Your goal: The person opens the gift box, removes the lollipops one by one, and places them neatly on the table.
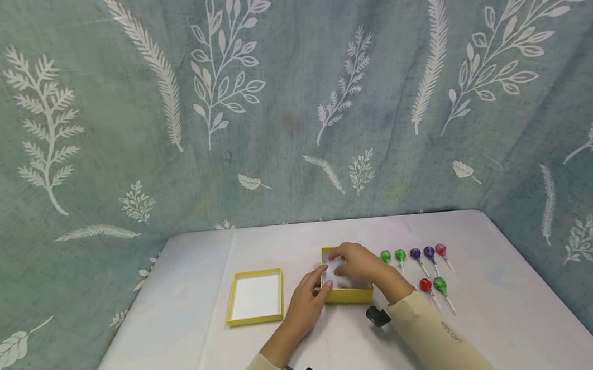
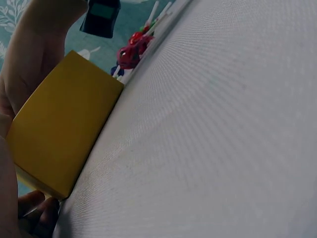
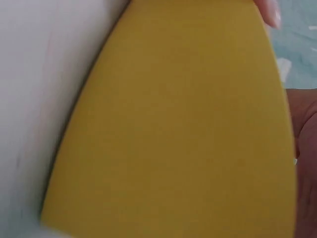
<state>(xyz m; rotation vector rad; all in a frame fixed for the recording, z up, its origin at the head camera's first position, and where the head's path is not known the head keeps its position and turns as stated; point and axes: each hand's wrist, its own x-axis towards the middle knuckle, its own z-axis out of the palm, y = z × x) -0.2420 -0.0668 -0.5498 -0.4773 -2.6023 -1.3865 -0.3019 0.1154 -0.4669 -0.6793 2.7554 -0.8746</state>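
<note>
A yellow box (image 1: 350, 296) with a pale inside stands on the table, its top uncovered. My left hand (image 1: 305, 302) holds it at the left side, thumb by the front left corner. In the left wrist view, fingertips (image 2: 33, 206) lie against the lower edge of the box wall. From the right, my right hand (image 1: 359, 261) reaches over the box. Its index finger and thumb are spread above the pale inside, with nothing seen between them; the other fingers are hidden. The box's yellow side (image 3: 173, 124) fills most of the right wrist view.
A yellow-rimmed lid (image 1: 255, 296) with a white inside lies left of the box. On the right lie several wrapped lollipops, among them a red one (image 1: 425, 285), a green one (image 1: 440, 285) and a purple one (image 1: 428, 251). A patterned cloth (image 1: 288, 124) hangs behind the table.
</note>
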